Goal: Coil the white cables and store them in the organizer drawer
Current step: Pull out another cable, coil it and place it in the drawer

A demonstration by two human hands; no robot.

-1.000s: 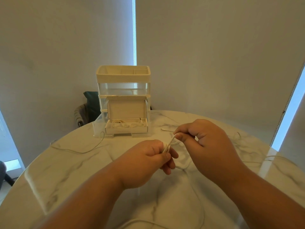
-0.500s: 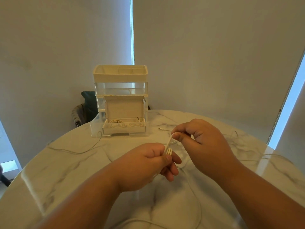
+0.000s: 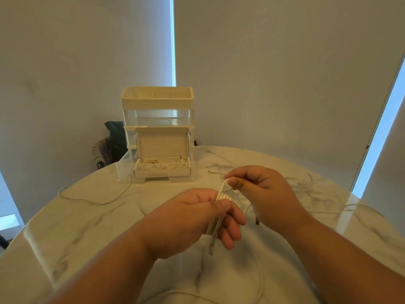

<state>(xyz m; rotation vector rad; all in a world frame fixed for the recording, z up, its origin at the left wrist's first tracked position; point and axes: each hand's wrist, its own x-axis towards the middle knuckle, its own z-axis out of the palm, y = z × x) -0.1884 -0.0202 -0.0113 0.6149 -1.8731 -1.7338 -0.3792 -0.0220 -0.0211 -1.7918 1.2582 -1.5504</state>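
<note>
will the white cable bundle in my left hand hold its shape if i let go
Probably not: only the left hand pinches the loops of the white cable together, and nothing ties them. It looks floppy, its loose tail draping limp across the marble table. Likely light too, since the right hand steers it with a fingertip pinch.

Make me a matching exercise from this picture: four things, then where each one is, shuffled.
1 bundled white cable coil
2 open clear organizer drawer
3 right hand
4 loose thin white cable

A trailing across the marble table
B pinching a strand off the coil
C gripped in left hand
D holding coiled cables

Pairs: 1-C, 2-D, 3-B, 4-A
</note>
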